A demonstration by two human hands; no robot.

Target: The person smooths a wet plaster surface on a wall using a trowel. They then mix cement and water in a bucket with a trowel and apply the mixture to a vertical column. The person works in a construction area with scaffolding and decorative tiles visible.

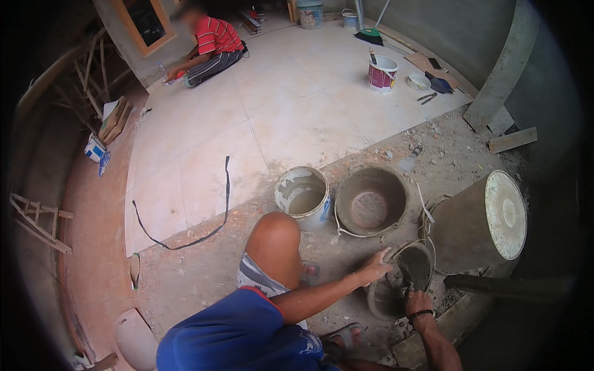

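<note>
My left hand [375,267] grips the rim of a small cement-coated bucket [382,300], which is tilted slightly on the rough floor. My right hand [419,303], with a dark bracelet at the wrist, is closed on a trowel [408,285] reaching down into the grey mix inside. Just beyond stand a white bucket with grey liquid [292,193] and a wide grey bucket [370,179] with little or nothing in it. A large mud-coated bucket [470,226] lies tipped at the right.
A co-worker [215,46] in a striped red shirt crouches on the pale tiles [284,105] at the back left. A paint bucket [380,78], pliers [427,97] and a broom [371,34] are at the back right. A dark strap [185,244] lies left of my knee.
</note>
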